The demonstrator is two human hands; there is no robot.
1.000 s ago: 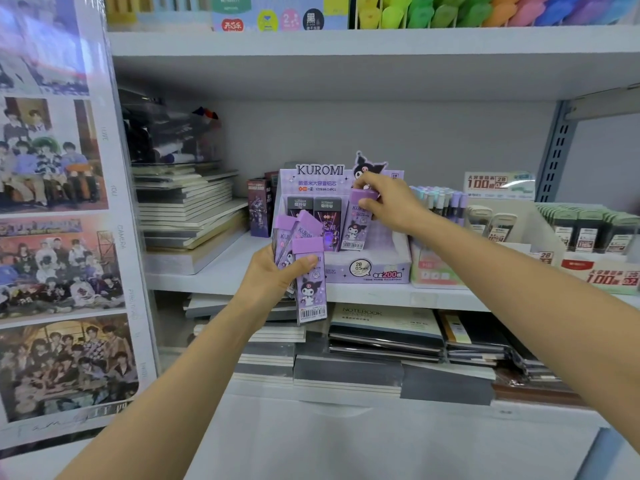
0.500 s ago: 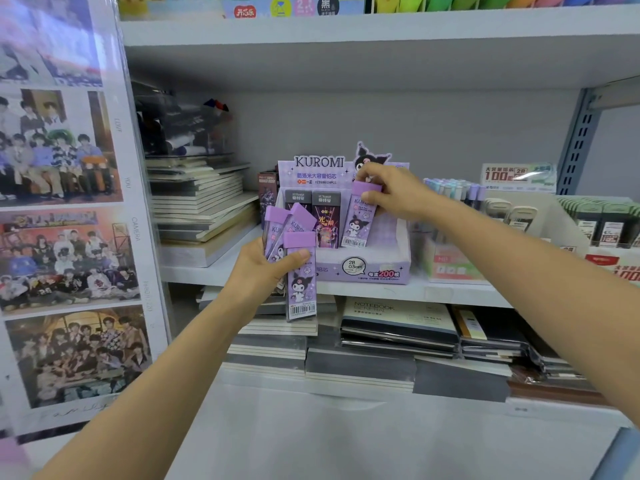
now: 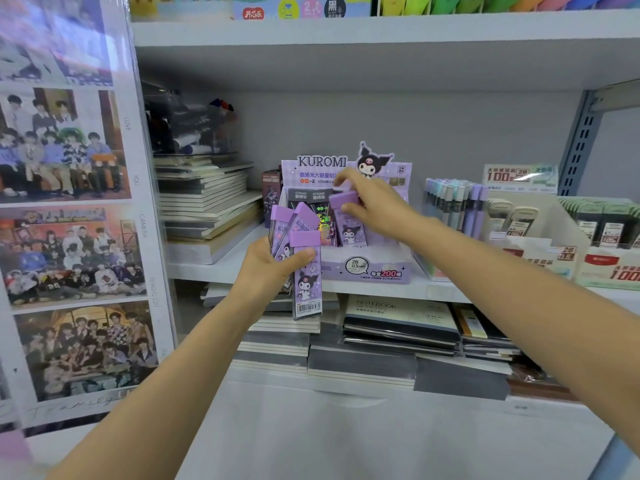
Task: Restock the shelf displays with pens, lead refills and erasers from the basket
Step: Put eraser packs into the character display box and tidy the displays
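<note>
The white metal shelf carries a purple cardboard Kuromi display box, which stands between a stack of notebooks and a row of pastel pens. The right hand reaches into the box, thumb and fingers pinching the lilac cap of one clear plastic lead refill case. Its lower end sits inside the box, apparently upright, though blur obscures it. The left hand, in front of the box, clasps a fan of matching purple-capped refill cases, thumb pressed across the foremost.
</note>
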